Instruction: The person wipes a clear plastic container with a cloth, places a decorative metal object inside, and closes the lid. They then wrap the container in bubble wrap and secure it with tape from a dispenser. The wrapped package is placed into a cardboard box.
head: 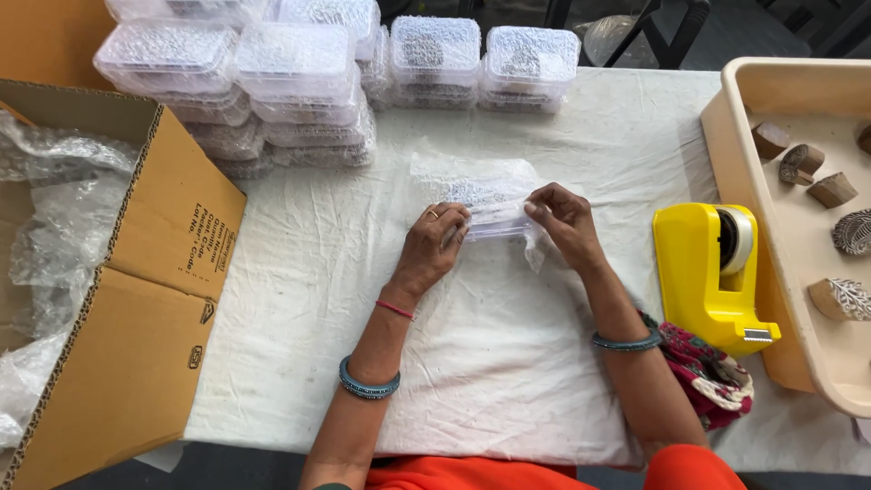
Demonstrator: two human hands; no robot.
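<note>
A small clear plastic box [494, 218], wrapped in a sheet of bubble wrap [472, 177], lies in the middle of a table covered with a white cloth [508, 363]. My left hand [434, 243] presses on the box's left end, fingers curled over the wrap. On the right end, my right hand [561, 218] pinches the wrap between thumb and fingers. Both wrists carry teal bangles.
Stacks of clear lidded boxes [299, 73] line the far edge. An open cardboard carton [136, 272] with bubble wrap inside stands at left. A yellow tape dispenser [712, 272] and a beige tray [798, 299] holding carved wooden blocks sit at right. A patterned cloth [712, 372] lies near my right elbow.
</note>
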